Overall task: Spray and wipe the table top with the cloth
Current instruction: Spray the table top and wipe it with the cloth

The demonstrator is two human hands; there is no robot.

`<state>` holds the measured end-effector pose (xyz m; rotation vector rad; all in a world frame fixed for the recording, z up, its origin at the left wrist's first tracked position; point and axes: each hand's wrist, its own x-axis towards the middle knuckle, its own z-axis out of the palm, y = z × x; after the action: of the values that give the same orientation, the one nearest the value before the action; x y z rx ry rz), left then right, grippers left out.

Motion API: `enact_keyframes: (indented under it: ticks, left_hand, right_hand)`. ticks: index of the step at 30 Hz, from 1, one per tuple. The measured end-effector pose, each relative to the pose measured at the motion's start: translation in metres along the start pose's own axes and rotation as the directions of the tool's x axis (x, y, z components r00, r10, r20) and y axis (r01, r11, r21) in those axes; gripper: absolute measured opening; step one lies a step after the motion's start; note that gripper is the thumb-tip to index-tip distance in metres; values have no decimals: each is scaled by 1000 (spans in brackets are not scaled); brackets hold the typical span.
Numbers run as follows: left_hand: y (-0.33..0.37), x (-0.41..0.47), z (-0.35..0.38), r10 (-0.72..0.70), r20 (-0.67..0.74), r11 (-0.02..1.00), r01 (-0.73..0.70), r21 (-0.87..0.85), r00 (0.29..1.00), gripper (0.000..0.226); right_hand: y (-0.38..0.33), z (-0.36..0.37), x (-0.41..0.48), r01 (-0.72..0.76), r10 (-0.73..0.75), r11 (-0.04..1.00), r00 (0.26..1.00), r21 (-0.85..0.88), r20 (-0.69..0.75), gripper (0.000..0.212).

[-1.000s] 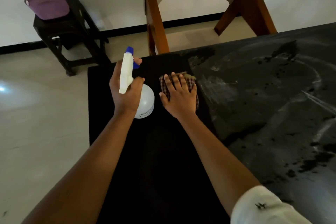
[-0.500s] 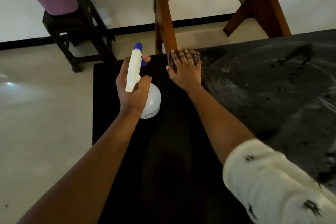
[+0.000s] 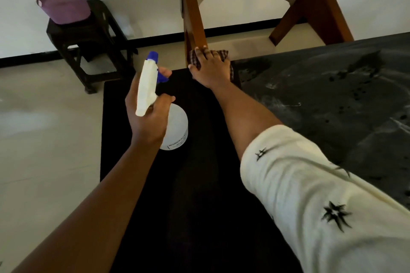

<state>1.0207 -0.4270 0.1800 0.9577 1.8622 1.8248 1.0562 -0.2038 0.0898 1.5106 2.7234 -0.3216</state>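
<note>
My left hand (image 3: 148, 115) grips a white spray bottle (image 3: 175, 131) by its neck, forefinger on the blue trigger, above the left part of the black table top (image 3: 199, 195). My right hand (image 3: 210, 68) lies flat with spread fingers on a checked cloth (image 3: 223, 53) at the table's far edge, pressing it down. The cloth's far corners stick out past my fingers. To the right the table top shows wet streaks and dark droplets (image 3: 332, 99).
A wooden chair (image 3: 193, 22) with a beige seat stands right behind the far table edge, its leg next to my right hand. A dark stool (image 3: 93, 46) carrying a purple tub (image 3: 64, 4) stands on the pale floor at the back left.
My right hand has slid the cloth away from me, from the middle of the table to its far edge. My left hand with the bottle has stayed roughly in place.
</note>
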Motion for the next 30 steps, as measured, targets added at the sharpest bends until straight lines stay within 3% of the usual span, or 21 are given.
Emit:
enact_keyframes:
  ticks: [3,6,12,22,30]
  left_hand:
    - [0,-2,0,-1,6,1000,1,8,1000,66]
    - [5,-3,-2,1,31,1000,-1,17,1000,67]
    - [16,-4,-6,-30,81,998,25,64,996,43]
    - [61,-71,-32,-65,227,998,58,39,972,44]
    - [81,-191,-75,-304,394,952,294,86,868,42]
  right_hand:
    - [7,3,-17,25,-25,1000,1000,-8,-15,69]
    - [16,4,-59,33,-33,999,999,-1,-36,69]
    - [17,18,-197,20,-19,999,999,46,-28,68]
    - [8,22,-309,22,-28,994,998,109,58,59]
    - [11,22,-422,-17,-1,989,992,147,123,57]
